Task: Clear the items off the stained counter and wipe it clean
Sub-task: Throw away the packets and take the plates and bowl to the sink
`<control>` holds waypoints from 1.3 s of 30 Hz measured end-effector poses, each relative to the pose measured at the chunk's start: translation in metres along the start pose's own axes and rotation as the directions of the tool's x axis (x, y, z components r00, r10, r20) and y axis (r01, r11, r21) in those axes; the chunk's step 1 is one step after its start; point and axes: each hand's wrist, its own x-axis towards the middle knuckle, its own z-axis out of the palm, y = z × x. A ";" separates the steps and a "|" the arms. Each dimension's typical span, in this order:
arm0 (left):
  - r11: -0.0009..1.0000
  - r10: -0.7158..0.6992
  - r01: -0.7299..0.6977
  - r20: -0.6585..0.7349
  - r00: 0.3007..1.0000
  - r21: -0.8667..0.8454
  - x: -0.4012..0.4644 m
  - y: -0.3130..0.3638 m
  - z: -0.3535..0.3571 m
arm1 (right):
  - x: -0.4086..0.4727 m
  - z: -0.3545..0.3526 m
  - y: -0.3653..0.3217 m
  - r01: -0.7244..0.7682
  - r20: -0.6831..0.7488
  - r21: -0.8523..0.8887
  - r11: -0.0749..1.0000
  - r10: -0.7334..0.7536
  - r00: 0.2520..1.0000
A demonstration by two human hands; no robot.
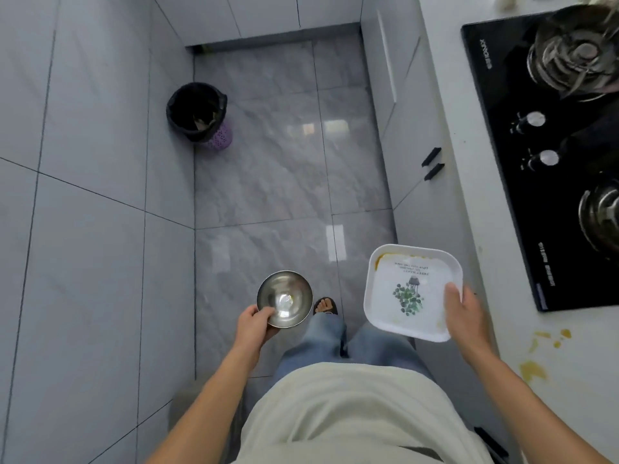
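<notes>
Grey-tiled kitchen floor (288, 155) seen from the head view, person standing mid-aisle; white table (475, 209) runs along the right with a black gas hob (542, 169) set into it. Yellow stains (532, 370) on the table edge near the right elbow, more spots just beyond. Both task items are off the table and carried over the floor. Left hand (254, 324) grips the steel bowl (284, 299) at its near rim, thumb over the lip. Bowl looks light, rigid, smooth; likely slippery if wet, so a rim pinch suits it. Right hand (464, 316) holds the white square plate (413, 293) at its near right corner, thumb on top, fingers hidden beneath. Plate looks stiff, possibly breakable; yellow residue along the far rim could run if tilted, so keep level. Black-lined bin (196, 112) stands well apart by the left wall.
</notes>
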 end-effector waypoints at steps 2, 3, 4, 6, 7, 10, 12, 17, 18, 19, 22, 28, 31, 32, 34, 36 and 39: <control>0.999 0.032 -0.032 0.034 0.999 -0.012 0.016 0.031 0.010 | 0.009 0.001 -0.010 -0.022 0.012 -0.002 1.000 0.022 1.000; 0.999 0.051 -0.050 0.054 0.997 -0.015 0.024 0.048 0.015 | 0.015 0.001 -0.016 -0.034 0.010 -0.008 0.999 0.034 0.999; 0.997 0.069 -0.067 0.069 0.995 -0.022 0.032 0.066 0.021 | 0.022 0.001 -0.023 -0.046 0.003 -0.013 0.999 0.046 0.999; 0.994 0.103 -0.100 0.087 0.991 -0.035 0.046 0.098 0.031 | 0.038 0.001 -0.037 -0.063 -0.015 -0.011 0.998 0.063 0.998; 0.993 0.115 -0.112 0.091 0.989 -0.035 0.053 0.115 0.037 | 0.048 0.002 -0.046 -0.069 -0.019 -0.014 0.998 0.068 0.997; 0.991 0.131 -0.129 0.099 0.986 -0.029 0.077 0.160 0.051 | 0.086 0.005 -0.075 -0.074 -0.011 -0.028 0.997 0.074 0.997; 0.990 0.143 -0.141 0.096 0.985 -0.026 0.090 0.185 0.057 | 0.115 0.008 -0.102 -0.068 0.005 -0.026 0.997 0.068 0.998; 0.992 0.123 -0.123 0.006 0.992 0.008 0.112 0.236 0.057 | 0.181 0.024 -0.186 -0.007 0.063 -0.020 1.000 0.008 0.998; 0.993 0.116 -0.115 -0.020 0.993 0.011 0.115 0.245 0.055 | 0.194 0.029 -0.206 0.011 0.082 -0.022 1.000 -0.009 0.997; 0.995 0.103 -0.103 -0.043 0.994 0.002 0.117 0.252 0.051 | 0.206 0.034 -0.225 0.026 0.103 -0.031 0.999 -0.023 0.994; 0.996 0.070 -0.074 -0.074 0.995 -0.059 0.125 0.269 0.041 | 0.240 0.059 -0.285 0.069 0.133 -0.043 0.997 -0.063 0.989; 0.987 -0.031 0.010 -0.127 0.991 -0.163 0.161 0.302 0.028 | 0.294 0.115 -0.394 0.122 0.165 -0.017 0.992 -0.117 0.979; 0.977 -0.054 0.025 -0.133 0.990 -0.211 0.188 0.341 0.021 | 0.314 0.142 -0.445 0.153 0.165 -0.023 0.988 -0.147 0.975; 0.974 -0.061 0.030 -0.133 0.989 -0.225 0.198 0.357 0.020 | 0.320 0.149 -0.461 0.155 0.168 -0.028 0.987 -0.149 0.975; 0.970 -0.064 0.030 -0.138 0.988 -0.240 0.218 0.394 0.017 | 0.330 0.161 -0.490 0.156 0.167 -0.053 0.986 -0.145 0.975; 0.972 -0.040 0.012 -0.117 0.992 -0.234 0.238 0.438 0.016 | 0.341 0.171 -0.515 0.152 0.167 -0.059 0.987 -0.140 0.976; 0.983 0.021 -0.036 -0.088 0.996 -0.180 0.268 0.507 0.021 | 0.355 0.178 -0.542 0.125 0.142 -0.062 0.990 -0.115 0.983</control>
